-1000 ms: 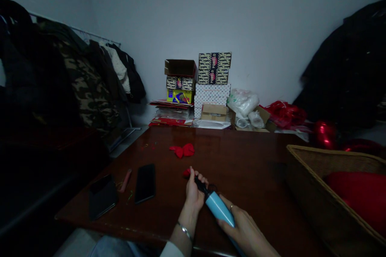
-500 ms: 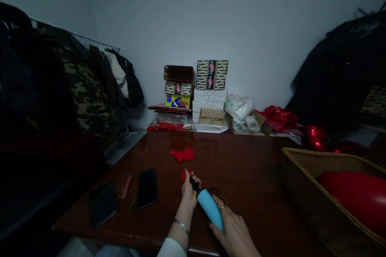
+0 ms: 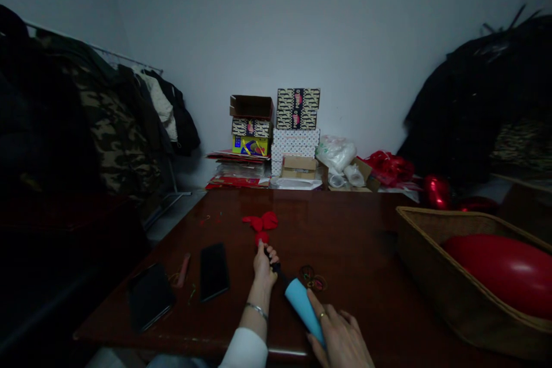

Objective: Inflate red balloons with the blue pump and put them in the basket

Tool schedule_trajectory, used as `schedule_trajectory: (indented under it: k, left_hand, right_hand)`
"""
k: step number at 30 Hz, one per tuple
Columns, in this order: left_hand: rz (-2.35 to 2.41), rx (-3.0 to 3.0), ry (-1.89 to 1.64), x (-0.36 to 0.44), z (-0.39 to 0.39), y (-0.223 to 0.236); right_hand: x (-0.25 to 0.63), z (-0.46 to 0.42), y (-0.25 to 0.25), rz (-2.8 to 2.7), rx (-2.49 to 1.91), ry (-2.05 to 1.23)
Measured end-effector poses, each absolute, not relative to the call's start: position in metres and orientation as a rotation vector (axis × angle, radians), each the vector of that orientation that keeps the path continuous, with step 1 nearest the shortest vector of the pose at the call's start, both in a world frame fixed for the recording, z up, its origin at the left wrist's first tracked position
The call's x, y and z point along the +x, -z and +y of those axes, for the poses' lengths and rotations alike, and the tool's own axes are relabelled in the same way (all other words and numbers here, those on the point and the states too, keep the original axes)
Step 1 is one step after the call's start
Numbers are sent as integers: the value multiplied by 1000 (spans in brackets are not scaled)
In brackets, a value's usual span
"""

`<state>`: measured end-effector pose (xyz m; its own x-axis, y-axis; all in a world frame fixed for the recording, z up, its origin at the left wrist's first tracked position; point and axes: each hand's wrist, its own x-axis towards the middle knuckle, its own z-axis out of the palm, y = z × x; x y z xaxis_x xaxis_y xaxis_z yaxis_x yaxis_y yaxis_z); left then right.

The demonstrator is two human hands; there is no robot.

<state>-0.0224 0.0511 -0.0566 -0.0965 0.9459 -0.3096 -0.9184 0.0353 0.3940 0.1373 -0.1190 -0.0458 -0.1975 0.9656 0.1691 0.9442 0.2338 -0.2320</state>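
My left hand (image 3: 264,263) is closed around the black nozzle end of a light blue hand pump (image 3: 303,308), pinching the neck of a small red balloon (image 3: 261,238) onto it. My right hand (image 3: 340,338) grips the pump's lower blue body near the table's front edge. The pump slants from lower right up to the left hand. The balloon looks limp and barely filled.
On the dark wooden table (image 3: 345,230) lie loose red balloons (image 3: 263,221), two dark phones (image 3: 214,271) (image 3: 149,296), a pink pen (image 3: 183,269) and small rings (image 3: 313,280). A wicker basket (image 3: 431,276) with an inflated red balloon (image 3: 500,267) stands at right. Stacked boxes (image 3: 297,126) line the far wall.
The camera has tilted up, showing a picture frame on the wall. Both hands with the pump have slid slightly away from me, and my right hand has drawn back along the pump.
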Motion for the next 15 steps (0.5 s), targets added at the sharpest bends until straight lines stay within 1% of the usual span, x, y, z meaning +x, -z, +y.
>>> schedule_trajectory:
  k: [8, 15]
  left_hand:
    - [458, 96, -1492, -17, 46, 39]
    - [454, 99, -1492, -4, 29, 27]
  right_hand:
    - [168, -137, 79, -2200, -1612, 8]
    - [167, -142, 70, -2135, -1612, 52]
